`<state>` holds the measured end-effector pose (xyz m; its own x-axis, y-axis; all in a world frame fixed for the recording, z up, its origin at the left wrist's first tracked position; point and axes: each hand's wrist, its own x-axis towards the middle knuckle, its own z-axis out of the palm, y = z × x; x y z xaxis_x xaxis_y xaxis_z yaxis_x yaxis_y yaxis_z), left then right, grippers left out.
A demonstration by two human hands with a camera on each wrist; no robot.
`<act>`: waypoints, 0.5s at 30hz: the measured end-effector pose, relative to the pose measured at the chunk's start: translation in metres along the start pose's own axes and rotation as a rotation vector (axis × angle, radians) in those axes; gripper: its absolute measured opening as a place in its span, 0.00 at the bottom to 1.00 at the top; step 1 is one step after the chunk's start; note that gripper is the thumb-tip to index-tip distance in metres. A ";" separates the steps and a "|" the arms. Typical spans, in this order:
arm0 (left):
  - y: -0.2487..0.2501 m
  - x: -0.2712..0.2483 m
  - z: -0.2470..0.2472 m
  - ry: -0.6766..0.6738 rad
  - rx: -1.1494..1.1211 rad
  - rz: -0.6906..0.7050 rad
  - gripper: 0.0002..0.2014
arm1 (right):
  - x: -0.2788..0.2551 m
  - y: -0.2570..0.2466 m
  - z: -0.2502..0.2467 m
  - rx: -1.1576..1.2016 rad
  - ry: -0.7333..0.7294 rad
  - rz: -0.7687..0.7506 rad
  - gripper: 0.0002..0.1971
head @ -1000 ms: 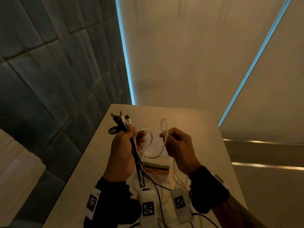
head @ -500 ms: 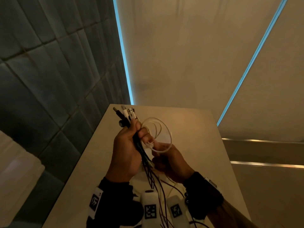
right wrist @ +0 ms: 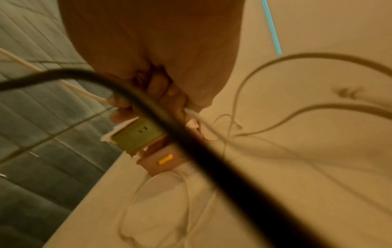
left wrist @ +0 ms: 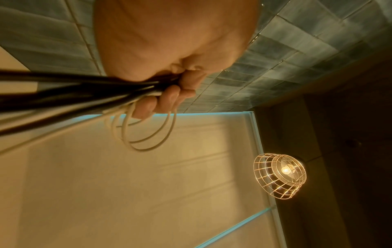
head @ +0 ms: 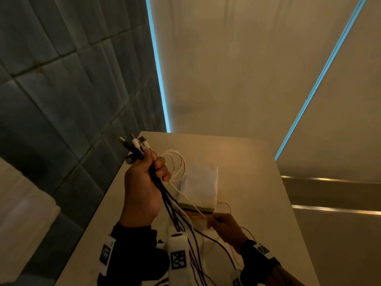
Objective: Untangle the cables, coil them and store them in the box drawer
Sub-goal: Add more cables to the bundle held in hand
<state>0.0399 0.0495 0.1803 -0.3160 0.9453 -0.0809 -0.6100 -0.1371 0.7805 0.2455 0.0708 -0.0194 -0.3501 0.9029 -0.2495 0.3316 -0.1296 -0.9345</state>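
Observation:
My left hand (head: 144,188) is raised over the table and grips a bundle of black and white cables (head: 171,207) just below their plugs (head: 135,144). Small loops of white cable (head: 179,168) hang at its fingers, also seen as the white coil (left wrist: 148,132) in the left wrist view. The loose ends trail down toward me. My right hand (head: 226,226) is low by the box drawer (head: 198,201), pinching a thin white cable (right wrist: 191,115) between thumb and fingers. The box (right wrist: 137,137) shows a green front and a brown drawer with a yellow tab.
The pale table (head: 257,182) runs narrow, with a dark tiled wall (head: 61,100) on its left and a drop-off on the right. A thick black cable (right wrist: 191,142) crosses in front of the right wrist camera. A wire-cage lamp (left wrist: 280,176) glows overhead.
My right hand let go near the white loops and dropped down to the box, pulling along the thin white cable. My left hand kept its grip and rose slightly.

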 end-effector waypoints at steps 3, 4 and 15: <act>-0.006 0.003 -0.005 0.077 0.069 -0.013 0.16 | 0.000 -0.011 -0.007 0.057 0.127 0.074 0.12; -0.008 0.003 -0.005 0.098 0.094 -0.022 0.16 | 0.001 -0.025 -0.010 0.135 0.184 0.063 0.12; -0.020 -0.011 0.040 -0.015 0.091 -0.150 0.14 | -0.025 -0.164 -0.024 0.251 -0.175 -0.461 0.05</act>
<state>0.0845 0.0540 0.1908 -0.2152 0.9576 -0.1916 -0.5811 0.0322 0.8132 0.2210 0.0797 0.1464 -0.5571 0.8104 0.1814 -0.1020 0.1500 -0.9834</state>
